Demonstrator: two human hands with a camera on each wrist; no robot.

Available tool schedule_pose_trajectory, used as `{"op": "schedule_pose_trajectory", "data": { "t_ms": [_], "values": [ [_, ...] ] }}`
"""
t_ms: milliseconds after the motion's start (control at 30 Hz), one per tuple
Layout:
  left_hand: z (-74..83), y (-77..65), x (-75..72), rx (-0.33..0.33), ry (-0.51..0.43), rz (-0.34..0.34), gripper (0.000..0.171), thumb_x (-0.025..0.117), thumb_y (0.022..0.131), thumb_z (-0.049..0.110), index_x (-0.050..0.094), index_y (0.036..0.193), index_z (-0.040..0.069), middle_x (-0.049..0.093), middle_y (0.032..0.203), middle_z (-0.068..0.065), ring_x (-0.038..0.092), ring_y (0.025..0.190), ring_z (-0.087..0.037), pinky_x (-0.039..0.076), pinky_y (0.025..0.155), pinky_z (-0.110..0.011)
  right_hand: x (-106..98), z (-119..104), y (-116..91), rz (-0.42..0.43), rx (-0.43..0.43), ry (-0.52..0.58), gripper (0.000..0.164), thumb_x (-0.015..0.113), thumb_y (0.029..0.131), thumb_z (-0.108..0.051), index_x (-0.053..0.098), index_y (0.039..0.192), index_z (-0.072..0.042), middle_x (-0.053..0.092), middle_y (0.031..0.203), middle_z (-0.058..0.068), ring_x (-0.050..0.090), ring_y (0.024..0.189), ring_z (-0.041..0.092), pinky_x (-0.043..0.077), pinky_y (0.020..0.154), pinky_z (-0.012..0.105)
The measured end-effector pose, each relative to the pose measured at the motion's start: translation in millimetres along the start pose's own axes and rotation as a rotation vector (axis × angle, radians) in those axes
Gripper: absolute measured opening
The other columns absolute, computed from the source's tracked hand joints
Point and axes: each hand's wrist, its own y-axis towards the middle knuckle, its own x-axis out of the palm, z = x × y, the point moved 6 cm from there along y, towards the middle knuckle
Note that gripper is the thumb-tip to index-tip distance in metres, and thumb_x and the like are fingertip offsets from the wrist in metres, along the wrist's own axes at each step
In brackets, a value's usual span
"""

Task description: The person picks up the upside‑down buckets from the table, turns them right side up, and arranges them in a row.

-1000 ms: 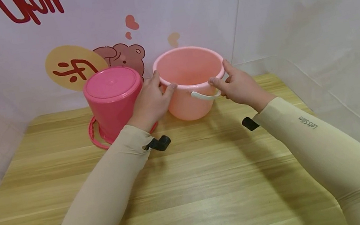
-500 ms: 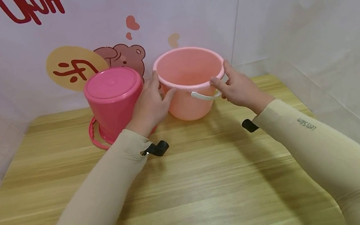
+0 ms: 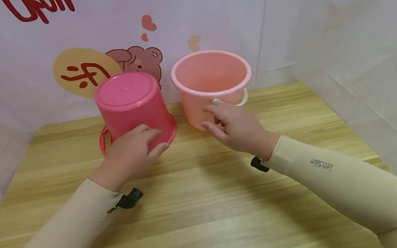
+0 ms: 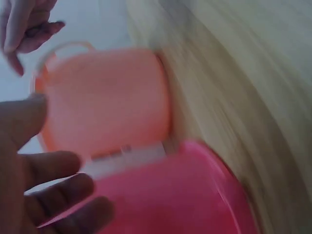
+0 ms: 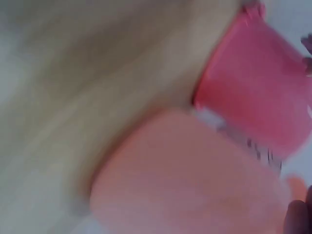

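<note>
A light pink bucket (image 3: 195,104) stands upright at the back of the table, its white handle (image 3: 243,97) hanging at the front right. To its left a deep pink bucket (image 3: 133,113) sits upside down, base upward. My left hand (image 3: 130,154) is in front of the deep pink bucket with fingers relaxed and nothing in them. My right hand (image 3: 239,128) hangs before the light pink bucket, fingers loosely bent and holding nothing. In the left wrist view, the left fingers (image 4: 63,195) are apart from both buckets. The right wrist view is blurred.
The wooden table (image 3: 201,230) reaches back to a printed cloth wall (image 3: 218,9) with a bear picture (image 3: 143,60). A pale curtain (image 3: 379,65) borders the right side. The deep pink bucket's handle (image 3: 103,141) lies on the table at its left.
Both hands have let go of the light pink bucket's rim and drawn back toward me, the left one also leftward. The bucket stays where it was.
</note>
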Motion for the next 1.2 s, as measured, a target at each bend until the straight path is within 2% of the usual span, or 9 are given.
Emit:
{"op": "schedule_pose_trajectory", "data": {
  "t_ms": [133, 167, 300, 433, 567, 667, 800, 967, 1200],
  "values": [
    [-30.1, -24.4, 1.9, -0.038, 0.046, -0.064, 0.055, 0.071, 0.098, 0.049, 0.069, 0.139, 0.013, 0.066, 0.133, -0.011, 0.063, 0.123, -0.032, 0.057, 0.098, -0.057, 33, -16, 4, -0.181, -0.029, -0.015, 0.046, 0.068, 0.102, -0.035, 0.067, 0.137, -0.005, 0.072, 0.113, 0.009, 0.066, 0.104, 0.025, 0.055, 0.101, 0.041],
    [-38.0, -29.6, 2.0, -0.053, 0.058, -0.076, 0.056, 0.071, 0.097, 0.05, 0.068, 0.14, 0.013, 0.066, 0.135, -0.012, 0.064, 0.124, -0.033, 0.057, 0.099, -0.059, 41, -18, 5, -0.222, -0.023, -0.014, 0.048, 0.068, 0.103, -0.037, 0.066, 0.14, -0.006, 0.071, 0.119, 0.01, 0.066, 0.109, 0.026, 0.054, 0.1, 0.041],
    [-66.7, -43.5, 2.7, -0.086, 0.116, -0.108, 0.072, 0.072, 0.097, 0.052, 0.057, 0.15, 0.005, 0.056, 0.151, -0.022, 0.056, 0.137, -0.044, 0.049, 0.108, -0.065, 67, -23, 11, -0.358, 0.021, 0.004, 0.061, 0.067, 0.103, -0.044, 0.057, 0.152, -0.01, 0.064, 0.138, 0.011, 0.06, 0.126, 0.029, 0.048, 0.112, 0.043],
    [-89.6, -48.8, 7.4, -0.084, 0.149, -0.159, 0.092, 0.068, 0.097, 0.059, 0.04, 0.16, -0.002, 0.039, 0.163, -0.029, 0.04, 0.148, -0.053, 0.039, 0.115, -0.07, 88, -26, 17, -0.5, 0.061, -0.007, 0.073, 0.064, 0.102, -0.053, 0.043, 0.163, -0.018, 0.051, 0.158, 0.011, 0.049, 0.143, 0.031, 0.042, 0.121, 0.045],
    [-108.7, -48.3, 15.3, -0.107, 0.13, -0.214, 0.103, 0.065, 0.095, 0.066, 0.029, 0.165, 0.001, 0.027, 0.169, -0.029, 0.027, 0.154, -0.055, 0.03, 0.119, -0.073, 109, -30, 22, -0.629, 0.064, -0.072, 0.08, 0.057, 0.102, -0.063, 0.031, 0.167, -0.024, 0.039, 0.168, 0.013, 0.038, 0.154, 0.034, 0.034, 0.126, 0.047],
    [-121.6, -47.1, 23.3, -0.139, 0.098, -0.253, 0.108, 0.064, 0.093, 0.071, 0.021, 0.168, 0.004, 0.019, 0.173, -0.027, 0.019, 0.158, -0.052, 0.024, 0.121, -0.075, 125, -32, 25, -0.696, 0.045, -0.134, 0.083, 0.051, 0.102, -0.069, 0.028, 0.168, -0.026, 0.037, 0.169, 0.013, 0.034, 0.156, 0.035, 0.031, 0.128, 0.047],
    [-131.7, -45.3, 37.1, -0.156, 0.042, -0.301, 0.114, 0.061, 0.092, 0.076, 0.016, 0.169, 0.005, 0.014, 0.174, -0.025, 0.017, 0.159, -0.051, 0.022, 0.121, -0.075, 145, -32, 25, -0.782, 0.078, -0.154, 0.085, 0.049, 0.1, -0.072, 0.027, 0.169, -0.027, 0.037, 0.17, 0.012, 0.031, 0.157, 0.037, 0.026, 0.13, 0.05],
    [-134.4, -48.7, 52.0, -0.178, 0.005, -0.376, 0.122, 0.055, 0.088, 0.086, 0.017, 0.168, 0.001, 0.015, 0.173, -0.028, 0.019, 0.158, -0.052, 0.025, 0.122, -0.073, 165, -35, 20, -0.919, 0.164, -0.118, 0.09, 0.051, 0.097, -0.076, 0.023, 0.169, -0.031, 0.026, 0.174, 0.011, 0.021, 0.16, 0.04, 0.019, 0.131, 0.056],
    [-134.6, -47.6, 53.6, -0.203, 0.028, -0.383, 0.125, 0.055, 0.085, 0.088, 0.021, 0.167, 0.001, 0.019, 0.172, -0.028, 0.021, 0.158, -0.052, 0.027, 0.121, -0.072, 165, -38, 28, -0.938, 0.181, -0.177, 0.084, 0.056, 0.096, -0.075, 0.035, 0.166, -0.033, 0.033, 0.172, 0.008, 0.025, 0.159, 0.039, 0.024, 0.129, 0.059]
  ]
}}
